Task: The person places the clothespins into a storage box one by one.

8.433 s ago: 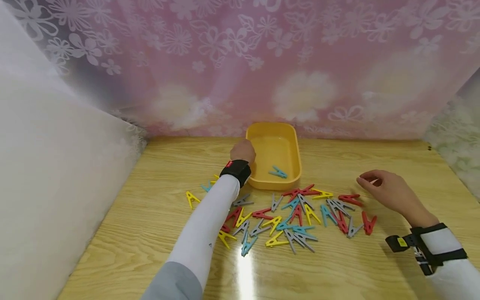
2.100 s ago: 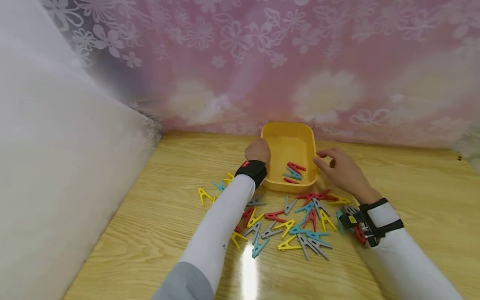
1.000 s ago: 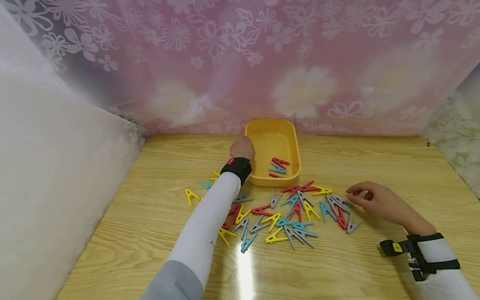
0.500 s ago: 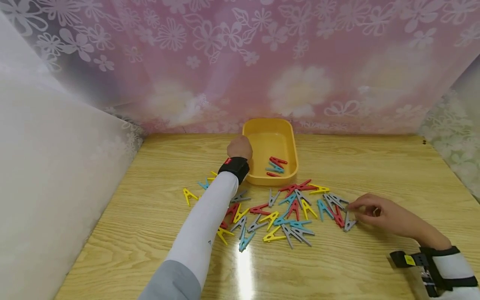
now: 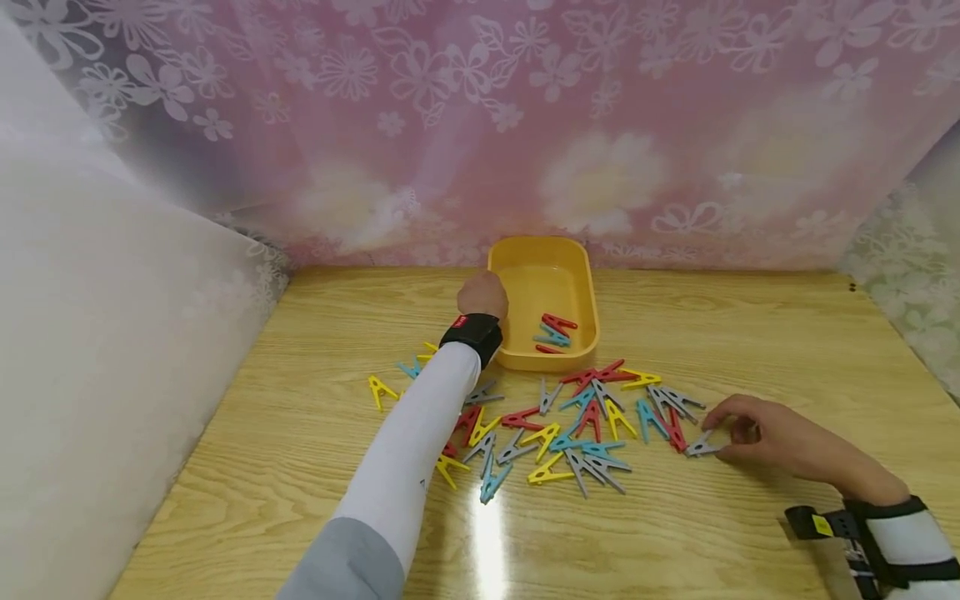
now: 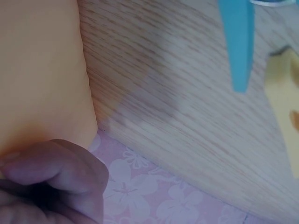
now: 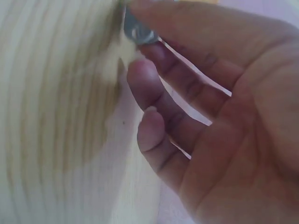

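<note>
Out at the right-hand edge of the scatter, a gray clothespin [image 5: 701, 449] lies on the wooden table [image 5: 787, 350], and the right hand [image 5: 787, 443] has it: index finger at one spread leg, thumb at the other, a tidy pinch. Its narrow end points left, just beside a red clothespin [image 5: 676, 433]; touching or not, hard to say. Over in the right wrist view, what looks like a metal spring [image 7: 138, 33] glints near the fingertips, while the last two fingers bend loosely, clear of it. How will it handle? Light, I'd say, stiff plastic by the look of it, and hardly fragile. Smooth sides could make it a touch slippery, and those legs ought to give springily, so a hard squeeze right at the tips may part the nose or twist it loose. Best hold: gentle but firm, flat pads, a little nearer the spring. Across at the yellow tray [image 5: 551, 363], the left hand [image 5: 482, 296] is curled at the left rim, apparently gripping the wall; sensible, since so lightly loaded a tray should slide easily. Inside, at its near end, a blue clothespin [image 5: 553, 335] sits between two red ones [image 5: 559, 322].
</note>
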Motion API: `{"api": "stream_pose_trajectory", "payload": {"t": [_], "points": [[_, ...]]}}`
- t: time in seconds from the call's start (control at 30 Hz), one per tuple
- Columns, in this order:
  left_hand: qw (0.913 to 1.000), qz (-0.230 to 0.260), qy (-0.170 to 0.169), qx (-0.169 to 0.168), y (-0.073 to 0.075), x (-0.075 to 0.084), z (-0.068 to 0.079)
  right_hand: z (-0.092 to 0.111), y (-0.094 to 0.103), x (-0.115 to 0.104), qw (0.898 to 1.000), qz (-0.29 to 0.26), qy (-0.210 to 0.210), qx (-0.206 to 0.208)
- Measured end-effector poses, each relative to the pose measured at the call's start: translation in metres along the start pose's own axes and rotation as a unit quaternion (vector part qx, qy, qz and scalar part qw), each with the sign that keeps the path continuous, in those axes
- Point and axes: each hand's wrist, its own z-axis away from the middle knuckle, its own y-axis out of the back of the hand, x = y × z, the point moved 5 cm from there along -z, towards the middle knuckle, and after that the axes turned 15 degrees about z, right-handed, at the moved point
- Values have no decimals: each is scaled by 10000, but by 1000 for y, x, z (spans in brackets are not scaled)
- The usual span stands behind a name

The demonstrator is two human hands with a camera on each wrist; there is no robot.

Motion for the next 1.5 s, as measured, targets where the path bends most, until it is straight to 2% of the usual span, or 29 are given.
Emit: {"api": "stream_pose_trajectory", "payload": {"t": [0.1,0.23,0.4,0.53,0.67,0.8,1.0,1.2,1.3,1.5], "points": [[10000,23,-42,14,-2,2,-2,2,0,3,9989,-390,-147,-204],[9999,86,-103,33,-6,1,-4,-2,4,5,9969,-531,-542,-182],[9999,36,-83,115,-5,-3,-5,-25,16,1,9938,-88,-1007,453],[9999,-68,-57,109,-3,-5,-3,-49,26,-10,9882,383,-1096,1002],[9999,-166,8,39,0,-5,0,-73,34,-27,9810,579,-1118,1474],[9999,-162,27,26,1,-3,1,-99,37,-44,9784,569,-897,1772],[9998,-153,26,78,0,-1,2,-138,36,-69,9841,458,-594,1611],[9996,-255,-71,-79,1,1,6,-169,31,-90,9884,482,-331,1399],[9997,-225,-100,-31,4,1,9,-184,25,-98,9893,528,-213,1342],[9999,-123,-115,-16,8,-1,9,-201,10,-108,9947,535,-57,876]]}}
